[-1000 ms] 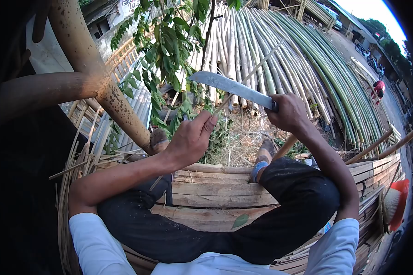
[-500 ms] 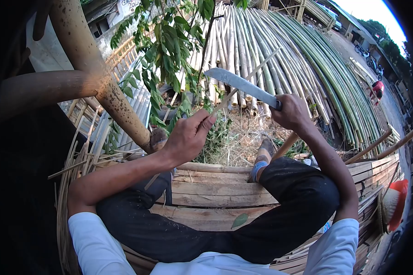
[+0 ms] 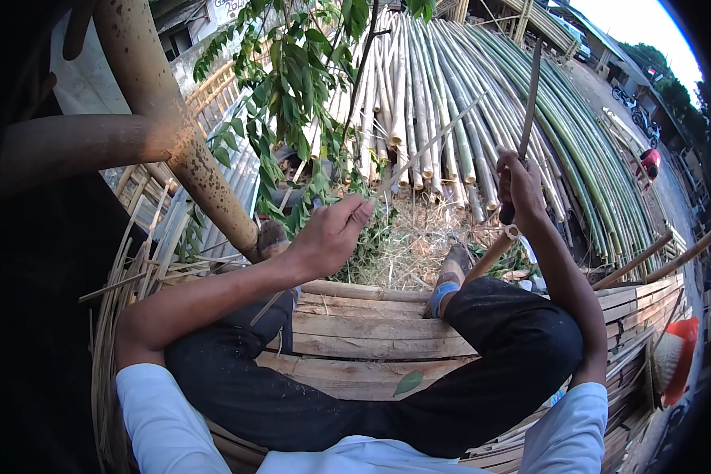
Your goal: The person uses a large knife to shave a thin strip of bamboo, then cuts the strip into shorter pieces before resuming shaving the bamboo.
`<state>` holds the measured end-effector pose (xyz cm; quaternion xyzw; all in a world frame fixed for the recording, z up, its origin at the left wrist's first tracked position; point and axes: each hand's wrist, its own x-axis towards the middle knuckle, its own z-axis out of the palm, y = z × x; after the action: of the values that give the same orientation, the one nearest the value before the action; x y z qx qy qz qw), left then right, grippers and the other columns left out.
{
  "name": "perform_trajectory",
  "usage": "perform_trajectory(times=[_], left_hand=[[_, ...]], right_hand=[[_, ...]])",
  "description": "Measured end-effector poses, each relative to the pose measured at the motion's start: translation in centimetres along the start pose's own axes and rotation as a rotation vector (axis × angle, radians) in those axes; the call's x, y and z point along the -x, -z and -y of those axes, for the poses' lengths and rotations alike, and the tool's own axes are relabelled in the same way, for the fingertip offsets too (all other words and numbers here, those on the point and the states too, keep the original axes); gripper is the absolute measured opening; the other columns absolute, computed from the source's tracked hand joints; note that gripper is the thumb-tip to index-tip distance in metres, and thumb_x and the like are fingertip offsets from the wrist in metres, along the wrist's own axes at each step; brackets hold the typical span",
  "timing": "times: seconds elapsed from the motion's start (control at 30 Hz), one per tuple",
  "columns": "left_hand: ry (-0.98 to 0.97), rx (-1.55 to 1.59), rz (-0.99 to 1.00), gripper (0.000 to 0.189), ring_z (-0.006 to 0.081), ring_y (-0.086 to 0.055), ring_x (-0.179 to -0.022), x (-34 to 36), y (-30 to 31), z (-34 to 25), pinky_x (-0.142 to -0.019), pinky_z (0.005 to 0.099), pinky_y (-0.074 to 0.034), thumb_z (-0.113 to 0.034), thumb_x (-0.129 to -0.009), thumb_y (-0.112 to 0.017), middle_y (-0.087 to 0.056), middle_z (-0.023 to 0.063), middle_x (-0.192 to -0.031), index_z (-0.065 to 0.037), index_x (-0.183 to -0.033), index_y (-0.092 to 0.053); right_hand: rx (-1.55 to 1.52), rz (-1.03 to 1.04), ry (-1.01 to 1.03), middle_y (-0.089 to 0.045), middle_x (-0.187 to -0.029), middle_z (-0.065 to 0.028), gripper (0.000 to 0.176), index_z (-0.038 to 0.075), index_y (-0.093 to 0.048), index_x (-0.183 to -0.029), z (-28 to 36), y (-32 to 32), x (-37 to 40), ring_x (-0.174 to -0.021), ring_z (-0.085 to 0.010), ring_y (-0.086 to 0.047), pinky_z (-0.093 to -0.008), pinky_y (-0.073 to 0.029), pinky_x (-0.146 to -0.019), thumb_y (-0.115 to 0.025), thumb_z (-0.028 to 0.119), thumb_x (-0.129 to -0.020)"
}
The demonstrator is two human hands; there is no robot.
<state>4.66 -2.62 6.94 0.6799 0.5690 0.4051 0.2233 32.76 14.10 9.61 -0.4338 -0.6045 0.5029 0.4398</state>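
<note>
My left hand [image 3: 330, 235] is closed around a thin bamboo strip [image 3: 430, 144], thumb pressed along its near end. The strip slants up and to the right, out over the pile of poles, and a short end shows below the hand. To the right, my right hand [image 3: 520, 186] grips the dark handle of a machete [image 3: 532, 99]. Its blade points nearly straight up, well apart from the strip. Both forearms reach forward over my bent knees.
Split bamboo slats [image 3: 371, 336] form the seat beneath my legs. Long bamboo poles [image 3: 450, 103] lie stacked ahead. A leafy branch [image 3: 292, 95] hangs at centre left beside a thick bamboo post [image 3: 205, 182]. A red and white hat-like object [image 3: 675, 359] sits at far right.
My right hand has swung the machete from lying across the strip to nearly upright, moving slightly right. The left hand and the strip have hardly moved.
</note>
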Motion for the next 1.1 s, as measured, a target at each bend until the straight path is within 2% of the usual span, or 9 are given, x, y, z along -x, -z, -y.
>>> perform_trajectory(times=[0.07, 0.17, 0.2, 0.23, 0.3, 0.63, 0.73, 0.97, 1.1], left_hand=[[0.048, 0.022, 0.064, 0.040, 0.0270, -0.040, -0.047, 0.0, -0.1, 0.3, -0.050, 0.0426, -0.033, -0.036, -0.101, -0.039, -0.042, 0.0134, -0.054, -0.001, -0.084, -0.045], [0.045, 0.046, 0.064, 0.042, 0.0283, -0.039, -0.050, 0.0, 0.0, 0.6, -0.052, 0.0434, -0.033, -0.037, -0.101, -0.038, -0.041, 0.0154, -0.056, 0.000, -0.083, -0.044], [0.046, 0.044, 0.066, 0.042, 0.0283, -0.039, -0.050, 0.0, 0.0, 0.6, -0.052, 0.0434, -0.033, -0.037, -0.101, -0.038, -0.041, 0.0154, -0.056, 0.000, -0.083, -0.044], [0.051, 0.049, 0.071, 0.042, 0.0281, -0.039, -0.051, -0.1, 0.1, 0.5, -0.053, 0.0431, -0.034, -0.037, -0.101, -0.038, -0.042, 0.0162, -0.057, 0.001, -0.084, -0.044], [0.055, 0.055, 0.074, 0.043, 0.0279, -0.040, -0.052, -0.1, 0.2, 0.4, -0.054, 0.0429, -0.034, -0.038, -0.101, -0.038, -0.042, 0.0170, -0.058, 0.001, -0.084, -0.045], [0.054, 0.037, 0.068, 0.042, 0.0241, -0.043, -0.050, 0.4, 0.8, -1.2, -0.052, 0.0413, -0.035, -0.035, -0.101, -0.039, -0.047, 0.0178, -0.058, 0.002, -0.087, -0.049], [0.042, 0.004, 0.043, 0.041, 0.0239, -0.044, -0.047, 0.4, 0.9, -1.3, -0.050, 0.0411, -0.034, -0.034, -0.101, -0.039, -0.045, 0.0170, -0.055, 0.002, -0.086, -0.049], [0.011, -0.058, 0.014, 0.039, 0.0258, -0.043, -0.044, 0.4, 0.7, -1.7, -0.048, 0.0412, -0.033, -0.032, -0.101, -0.039, -0.042, 0.0161, -0.052, 0.001, -0.084, -0.049], [0.000, -0.071, 0.021, 0.038, 0.0254, -0.041, -0.044, 0.4, 0.7, -1.7, -0.048, 0.0412, -0.033, -0.031, -0.101, -0.040, -0.042, 0.0164, -0.052, 0.001, -0.083, -0.049]], right_hand=[[0.096, 0.018, 0.144, -0.041, -0.050, 0.0054, 0.035, 0.008, -0.056, -0.069, 0.7, -0.9, 0.4, -0.040, -0.0040, -0.035, -0.0215, -0.024, -0.038, -0.057, 0.034, -0.092], [0.597, 0.163, 0.348, -0.048, -0.051, 0.0007, 0.032, 0.000, -0.059, -0.075, 1.5, -2.6, 1.3, -0.045, -0.0076, -0.044, -0.0277, -0.034, -0.043, -0.061, 0.028, -0.091], [0.749, 0.223, 0.334, -0.056, -0.055, -0.0055, 0.030, 0.000, -0.063, -0.080, 2.0, -3.3, 2.0, -0.048, -0.0145, -0.053, -0.0336, -0.040, -0.049, -0.062, 0.029, -0.089], [0.904, 0.254, 0.405, -0.060, -0.058, -0.0095, 0.027, 0.003, -0.065, -0.080, 2.2, -3.9, 2.4, -0.052, -0.0230, -0.060, -0.0374, -0.046, -0.054, -0.064, 0.030, -0.085], [1.033, 0.345, 0.524, -0.062, -0.061, -0.0105, 0.024, 0.007, -0.067, -0.080, 1.9, -4.8, 2.7, -0.058, -0.0289, -0.064, -0.0404, -0.049, -0.058, -0.067, 0.031, -0.079], [1.174, 0.314, 0.470, -0.063, -0.060, -0.0122, 0.016, 0.008, -0.069, -0.074, 1.9, -6.3, 2.4, -0.057, -0.0288, -0.065, -0.0417, -0.051, -0.059, -0.066, 0.023, -0.070], [1.180, 0.225, 0.524, -0.063, -0.058, -0.0131, 0.015, 0.006, -0.070, -0.072, 1.7, -5.8, 2.2, -0.054, -0.0287, -0.064, -0.0401, -0.052, -0.058, -0.065, 0.020, -0.067], [1.228, 0.189, 0.490, -0.061, -0.056, -0.0139, 0.016, 0.006, -0.070, -0.073, 2.0, -5.3, 2.3, -0.052, -0.0292, -0.063, -0.0406, -0.052, -0.057, -0.065, 0.020, -0.066], [1.269, 0.176, 0.488, -0.062, -0.056, -0.0104, 0.014, 0.007, -0.071, -0.074, 1.7, -4.9, 2.1, -0.052, -0.0269, -0.063, -0.0392, -0.052, -0.058, -0.066, 0.018, -0.067]])
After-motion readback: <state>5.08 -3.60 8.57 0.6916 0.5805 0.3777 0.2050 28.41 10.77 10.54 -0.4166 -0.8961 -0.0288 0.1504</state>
